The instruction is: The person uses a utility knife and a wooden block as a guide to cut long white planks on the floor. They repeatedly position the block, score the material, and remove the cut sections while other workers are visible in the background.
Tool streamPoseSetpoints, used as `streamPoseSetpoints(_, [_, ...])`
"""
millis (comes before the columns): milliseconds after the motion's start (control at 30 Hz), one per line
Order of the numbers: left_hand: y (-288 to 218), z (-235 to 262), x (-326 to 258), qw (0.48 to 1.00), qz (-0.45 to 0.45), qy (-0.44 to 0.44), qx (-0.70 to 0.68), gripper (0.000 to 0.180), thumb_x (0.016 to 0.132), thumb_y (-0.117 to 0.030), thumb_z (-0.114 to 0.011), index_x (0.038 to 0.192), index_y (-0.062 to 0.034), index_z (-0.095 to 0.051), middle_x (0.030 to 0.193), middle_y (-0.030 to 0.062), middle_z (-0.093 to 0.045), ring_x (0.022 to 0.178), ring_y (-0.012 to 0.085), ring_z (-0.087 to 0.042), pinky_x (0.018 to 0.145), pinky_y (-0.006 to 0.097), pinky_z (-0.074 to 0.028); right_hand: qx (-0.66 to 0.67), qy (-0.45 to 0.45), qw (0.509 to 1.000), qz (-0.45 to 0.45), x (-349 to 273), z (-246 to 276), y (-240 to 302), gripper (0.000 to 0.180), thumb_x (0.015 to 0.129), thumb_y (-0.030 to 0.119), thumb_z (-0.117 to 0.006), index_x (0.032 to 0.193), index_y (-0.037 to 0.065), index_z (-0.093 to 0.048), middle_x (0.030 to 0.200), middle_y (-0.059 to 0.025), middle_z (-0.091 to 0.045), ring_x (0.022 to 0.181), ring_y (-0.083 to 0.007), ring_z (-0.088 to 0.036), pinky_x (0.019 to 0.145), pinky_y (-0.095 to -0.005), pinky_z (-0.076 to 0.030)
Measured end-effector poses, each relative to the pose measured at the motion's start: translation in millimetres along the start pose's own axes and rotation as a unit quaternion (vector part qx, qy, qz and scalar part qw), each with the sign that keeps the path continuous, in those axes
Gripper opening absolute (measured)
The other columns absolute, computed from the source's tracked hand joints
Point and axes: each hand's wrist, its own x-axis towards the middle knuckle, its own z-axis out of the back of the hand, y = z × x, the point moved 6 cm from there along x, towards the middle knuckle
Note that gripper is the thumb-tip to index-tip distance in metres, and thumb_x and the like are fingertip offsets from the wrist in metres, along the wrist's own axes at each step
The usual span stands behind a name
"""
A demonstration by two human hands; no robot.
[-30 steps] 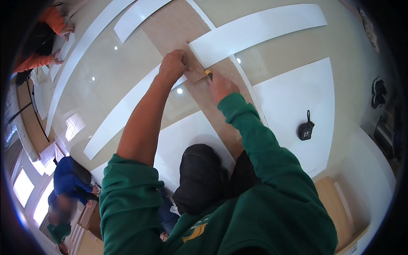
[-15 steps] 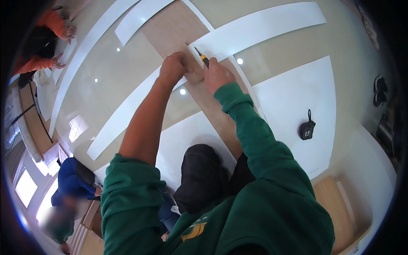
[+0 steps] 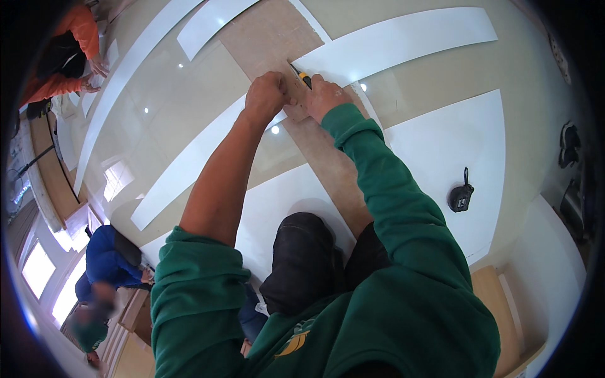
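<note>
My right hand (image 3: 328, 97) is closed around a yellow-and-black utility knife (image 3: 305, 79), its tip near the left end of a white sheet strip (image 3: 397, 44). Beside it, my left hand (image 3: 267, 94) has its fingers bent down on a small brown board piece (image 3: 296, 112), gripping or pressing its left side; the fingertips are partly hidden. Under both hands runs a long brown board (image 3: 271, 34). Another white strip (image 3: 189, 173) stretches to the lower left from beneath my left hand.
Large white sheets (image 3: 441, 145) lie on the glossy beige floor (image 3: 189, 101). A black tape measure (image 3: 460, 197) rests on the right one. At upper left is a person in orange sleeves (image 3: 79, 31); at lower left, someone in blue (image 3: 110, 258). Dark shoes (image 3: 569, 145) are at far right.
My right hand and the knife have moved away from me, the tip now near the white strip's far corner. My left hand has shifted slightly forward and right. The view has also shifted slightly.
</note>
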Motion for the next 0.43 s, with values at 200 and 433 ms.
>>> streamPoseSetpoints(200, [-8, 1, 1, 0.999, 0.035, 0.035, 0.016, 0.035, 0.060, -0.016, -0.088, 0.084, -0.0021, -0.066, 0.089, 0.0156, -0.070, 0.087, 0.0335, -0.067, 0.075, 0.042, -0.051, -0.014, 0.012, 1.000, -0.025, -2, -1, 4, 0.030, 0.099, 0.029, -0.049, 0.108, 0.002, -0.055, 0.103, -0.0256, -0.068, 0.100, -0.0422, -0.066, 0.088, -0.0522, -0.052])
streamPoseSetpoints(433, [-6, 2, 0, 0.999, 0.017, 0.032, 0.020, 0.035, 0.060, -0.017, -0.088, 0.082, -0.0026, -0.066, 0.088, 0.0163, -0.070, 0.086, 0.0334, -0.067, 0.076, 0.042, -0.051, -0.026, 0.036, 0.998, -0.047, -12, -2, -3, 0.031, 0.099, 0.033, -0.051, 0.110, 0.005, -0.055, 0.105, -0.0237, -0.068, 0.101, -0.0417, -0.065, 0.089, -0.0519, -0.051])
